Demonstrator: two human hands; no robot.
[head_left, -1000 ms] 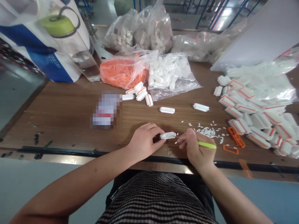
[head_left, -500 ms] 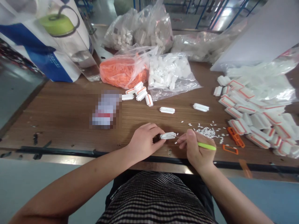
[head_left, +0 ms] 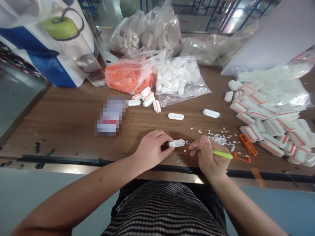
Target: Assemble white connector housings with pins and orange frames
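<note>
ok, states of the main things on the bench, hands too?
Left hand: closed on white housing
White housing: held at its left end, holes showing
Right hand: closed on green-handled tool
Green-handled tool: thin tip near housing's right end, contact unclear
Tiny white pieces: loose, heaped and scattered
Orange frames: loose
Orange-trimmed white pieces: piled
Bag of orange parts: filled
Bottle: cap on

1. Premises: a workshop, on the following evidence.
2. Long bench (head_left: 71,114), wood-grained top.
3. Bags (head_left: 169,31) of plastic parts at far side.
4. White parts (head_left: 273,129) heaped at right.
5. Blue frames (head_left: 211,15) beyond the bench.
</note>
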